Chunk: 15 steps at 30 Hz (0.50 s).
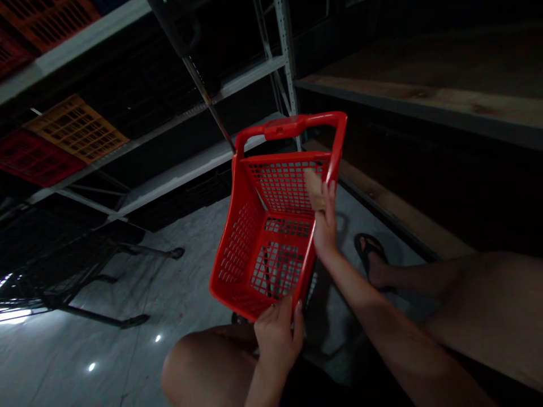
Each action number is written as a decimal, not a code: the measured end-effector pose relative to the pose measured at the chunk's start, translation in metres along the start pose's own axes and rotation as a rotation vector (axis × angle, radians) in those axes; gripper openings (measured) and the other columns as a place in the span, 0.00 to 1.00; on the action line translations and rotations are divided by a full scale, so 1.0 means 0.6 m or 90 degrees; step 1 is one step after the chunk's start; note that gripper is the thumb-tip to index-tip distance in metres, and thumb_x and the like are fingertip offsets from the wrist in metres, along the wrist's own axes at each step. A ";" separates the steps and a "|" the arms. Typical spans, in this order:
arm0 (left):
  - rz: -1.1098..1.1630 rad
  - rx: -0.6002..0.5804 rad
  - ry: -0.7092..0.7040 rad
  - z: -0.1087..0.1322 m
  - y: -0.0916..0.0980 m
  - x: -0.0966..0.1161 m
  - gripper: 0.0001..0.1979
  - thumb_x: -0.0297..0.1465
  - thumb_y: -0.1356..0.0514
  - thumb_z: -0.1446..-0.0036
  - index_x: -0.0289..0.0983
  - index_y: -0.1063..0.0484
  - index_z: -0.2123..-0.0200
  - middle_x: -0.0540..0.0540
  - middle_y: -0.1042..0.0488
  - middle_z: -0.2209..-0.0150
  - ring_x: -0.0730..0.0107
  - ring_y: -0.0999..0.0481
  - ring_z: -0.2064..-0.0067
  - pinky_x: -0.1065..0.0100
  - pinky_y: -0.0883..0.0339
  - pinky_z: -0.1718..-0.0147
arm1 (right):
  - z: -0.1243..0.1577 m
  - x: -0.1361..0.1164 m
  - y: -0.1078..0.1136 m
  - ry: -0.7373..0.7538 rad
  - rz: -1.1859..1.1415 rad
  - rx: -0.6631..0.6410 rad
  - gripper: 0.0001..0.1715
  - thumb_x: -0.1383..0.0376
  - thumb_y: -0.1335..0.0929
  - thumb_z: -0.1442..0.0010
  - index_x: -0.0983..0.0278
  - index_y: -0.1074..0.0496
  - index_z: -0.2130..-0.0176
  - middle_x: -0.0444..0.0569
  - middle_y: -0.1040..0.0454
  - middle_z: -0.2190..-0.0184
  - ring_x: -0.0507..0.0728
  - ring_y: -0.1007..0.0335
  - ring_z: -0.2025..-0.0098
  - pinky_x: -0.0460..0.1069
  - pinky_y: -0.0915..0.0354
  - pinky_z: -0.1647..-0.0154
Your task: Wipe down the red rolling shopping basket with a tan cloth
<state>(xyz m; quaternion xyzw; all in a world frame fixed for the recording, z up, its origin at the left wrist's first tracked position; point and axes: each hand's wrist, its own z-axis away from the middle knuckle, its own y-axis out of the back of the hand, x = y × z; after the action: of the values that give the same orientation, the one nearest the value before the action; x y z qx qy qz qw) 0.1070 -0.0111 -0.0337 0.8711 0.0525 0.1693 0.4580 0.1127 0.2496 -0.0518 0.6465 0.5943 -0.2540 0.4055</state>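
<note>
A red plastic shopping basket with a raised handle (231,237) stands in front of me, tilted in the view, with grid walls and floor. My left hand (278,330) is closed over its near rim at the corner. Higher up, at the right side rim, my right hand (326,223) holds a tan, flat piece (313,189), perhaps a folded cloth, against the inside of the basket. Its fingers are stretched along the piece. Nothing lies on the basket floor that I can make out.
Metal shelving (199,167) at the back left carries an orange crate (78,129) and a red crate (36,155). Dark wire carts (85,271) stand at the left on the grey floor (178,294). A wooden shelf (407,93) runs along the right. My sandalled foot (375,265) is beside the basket.
</note>
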 end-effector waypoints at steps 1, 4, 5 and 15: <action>-0.004 0.006 0.005 -0.004 -0.007 0.001 0.14 0.32 0.47 0.27 0.37 0.22 0.52 0.45 0.18 0.72 0.64 0.19 0.76 0.65 0.28 0.76 | 0.049 -0.015 0.006 -0.014 -0.016 -0.013 0.44 0.71 0.44 0.34 0.52 0.51 0.23 0.45 0.51 0.22 0.59 0.54 0.21 0.67 0.43 0.25; -0.009 0.004 0.004 -0.010 -0.016 -0.004 0.16 0.33 0.48 0.26 0.37 0.21 0.49 0.45 0.17 0.72 0.65 0.19 0.76 0.65 0.29 0.76 | 0.148 -0.048 0.015 -0.020 -0.057 -0.081 0.43 0.70 0.43 0.33 0.53 0.49 0.23 0.48 0.54 0.21 0.62 0.55 0.21 0.69 0.44 0.25; -0.010 0.002 -0.002 -0.010 -0.015 -0.008 0.16 0.33 0.48 0.26 0.37 0.21 0.48 0.45 0.17 0.71 0.65 0.19 0.76 0.66 0.28 0.76 | 0.159 -0.052 0.014 -0.018 -0.067 -0.092 0.42 0.69 0.43 0.33 0.53 0.49 0.24 0.49 0.53 0.21 0.63 0.55 0.21 0.69 0.45 0.25; -0.015 -0.026 -0.041 0.001 0.021 -0.027 0.14 0.30 0.47 0.26 0.37 0.22 0.50 0.47 0.19 0.74 0.68 0.20 0.77 0.67 0.29 0.76 | -0.119 0.062 -0.060 -0.081 -0.161 0.117 0.36 0.61 0.49 0.25 0.62 0.53 0.23 0.56 0.46 0.23 0.61 0.32 0.32 0.60 0.27 0.37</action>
<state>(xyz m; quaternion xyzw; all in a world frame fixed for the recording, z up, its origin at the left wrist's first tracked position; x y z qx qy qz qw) 0.0912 -0.0227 -0.0277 0.8660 0.0448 0.1365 0.4790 0.0727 0.3282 -0.0510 0.5833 0.6184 -0.3967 0.3462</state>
